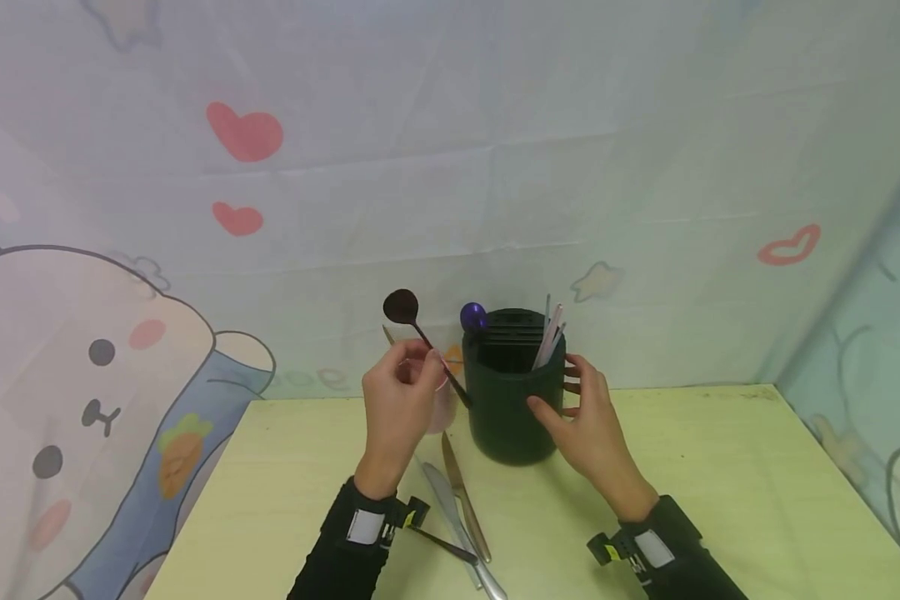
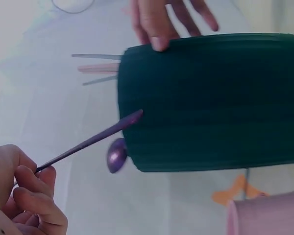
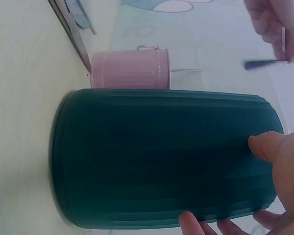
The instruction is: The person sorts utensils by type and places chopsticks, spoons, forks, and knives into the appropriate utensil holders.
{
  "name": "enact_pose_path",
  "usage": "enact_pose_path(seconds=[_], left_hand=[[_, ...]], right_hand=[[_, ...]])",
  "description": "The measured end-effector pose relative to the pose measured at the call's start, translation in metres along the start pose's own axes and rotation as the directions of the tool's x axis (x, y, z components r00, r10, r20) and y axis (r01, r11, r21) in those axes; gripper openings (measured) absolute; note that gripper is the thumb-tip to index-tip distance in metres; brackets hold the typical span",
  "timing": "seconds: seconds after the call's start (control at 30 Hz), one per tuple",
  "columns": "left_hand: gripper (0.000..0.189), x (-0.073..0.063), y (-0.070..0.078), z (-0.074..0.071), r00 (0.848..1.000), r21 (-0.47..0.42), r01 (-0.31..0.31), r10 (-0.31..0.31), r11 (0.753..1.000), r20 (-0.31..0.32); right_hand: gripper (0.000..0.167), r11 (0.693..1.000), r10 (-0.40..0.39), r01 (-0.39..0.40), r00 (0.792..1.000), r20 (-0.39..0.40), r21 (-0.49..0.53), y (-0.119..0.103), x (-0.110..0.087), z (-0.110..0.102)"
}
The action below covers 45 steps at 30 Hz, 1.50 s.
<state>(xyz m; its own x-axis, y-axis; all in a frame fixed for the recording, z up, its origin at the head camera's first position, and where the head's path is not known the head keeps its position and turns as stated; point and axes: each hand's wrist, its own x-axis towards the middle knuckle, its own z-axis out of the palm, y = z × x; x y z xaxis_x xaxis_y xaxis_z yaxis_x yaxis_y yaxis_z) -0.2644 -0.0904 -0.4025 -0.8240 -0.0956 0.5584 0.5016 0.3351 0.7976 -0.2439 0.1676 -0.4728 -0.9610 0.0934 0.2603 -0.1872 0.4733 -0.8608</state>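
My left hand [image 1: 399,408] pinches a dark purple spoon [image 1: 401,307] by its handle, bowl up and tilted left. The handle's end [image 2: 132,119] slants down towards the front of a dark green utensil holder [image 1: 516,417], in the left wrist view. My right hand [image 1: 598,437] grips the holder's right side, thumb in front [image 3: 264,146] and fingers round the other side. Inside the holder, a blue-purple spoon [image 1: 473,317] stands at the left by a slotted section, and several thin pale handles [image 1: 549,337] lean at the right.
Behind my left hand stands a small pink bucket [image 3: 130,70] with a thin utensil sticking out. On the pale yellow table [image 1: 300,492], knives [image 1: 468,508] and a dark thin handle [image 1: 446,544] lie between my forearms. A printed cloth [image 1: 435,167] hangs behind the table.
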Motion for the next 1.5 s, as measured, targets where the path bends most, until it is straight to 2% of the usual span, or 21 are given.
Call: enact_pose_path(seconds=[0.2, 0.4, 0.47, 0.6, 0.8, 0.87, 1.0, 1.17, 1.27, 1.5], left_hand=[[0.008, 0.013, 0.013, 0.004, 0.998, -0.012, -0.057, 0.056, 0.998, -0.020], [0.010, 0.017, 0.020, 0.010, 0.993, -0.085, -0.115, 0.111, 0.990, -0.043], [0.010, 0.020, 0.019, 0.013, 0.990, -0.074, -0.138, 0.135, 0.988, -0.046], [0.012, 0.024, 0.013, 0.021, 0.985, 0.004, -0.171, 0.171, 0.985, -0.028], [0.012, 0.021, 0.000, 0.035, 0.992, 0.083, -0.117, 0.113, 0.990, 0.054], [0.011, 0.018, -0.004, 0.039, 0.991, 0.121, -0.119, 0.110, 0.986, 0.076], [0.010, 0.014, -0.012, 0.046, 0.989, 0.224, -0.128, 0.107, 0.966, 0.107], [0.015, 0.009, -0.019, 0.051, 0.990, 0.338, -0.098, 0.055, 0.936, 0.133], [0.016, 0.008, -0.020, 0.053, 0.989, 0.362, -0.095, 0.047, 0.927, 0.139], [0.015, 0.006, -0.017, 0.054, 0.989, 0.382, -0.114, 0.069, 0.917, 0.132]], right_hand=[[0.087, 1.000, 0.006, -0.006, 1.000, 0.007, -0.002, -0.001, 0.001, 0.001], [0.087, 1.000, -0.003, 0.003, 1.000, -0.004, -0.013, 0.000, 0.001, 0.003], [0.087, 1.000, -0.008, 0.008, 1.000, -0.008, -0.013, 0.000, 0.001, 0.003], [0.086, 1.000, -0.015, 0.015, 1.000, -0.014, -0.011, -0.001, 0.000, 0.003], [0.085, 1.000, -0.029, 0.029, 0.999, -0.020, -0.004, -0.002, -0.001, 0.002], [0.085, 0.999, -0.034, 0.034, 0.999, -0.024, 0.000, -0.003, -0.001, 0.002], [0.085, 0.999, -0.041, 0.041, 0.999, -0.029, 0.001, -0.002, -0.001, 0.003], [0.086, 0.999, -0.034, 0.034, 0.999, -0.026, -0.004, -0.001, -0.001, 0.003], [0.087, 0.999, -0.031, 0.031, 0.999, -0.017, -0.011, 0.001, -0.001, 0.003], [0.088, 1.000, -0.026, 0.026, 1.000, -0.003, -0.014, 0.003, -0.001, 0.003]])
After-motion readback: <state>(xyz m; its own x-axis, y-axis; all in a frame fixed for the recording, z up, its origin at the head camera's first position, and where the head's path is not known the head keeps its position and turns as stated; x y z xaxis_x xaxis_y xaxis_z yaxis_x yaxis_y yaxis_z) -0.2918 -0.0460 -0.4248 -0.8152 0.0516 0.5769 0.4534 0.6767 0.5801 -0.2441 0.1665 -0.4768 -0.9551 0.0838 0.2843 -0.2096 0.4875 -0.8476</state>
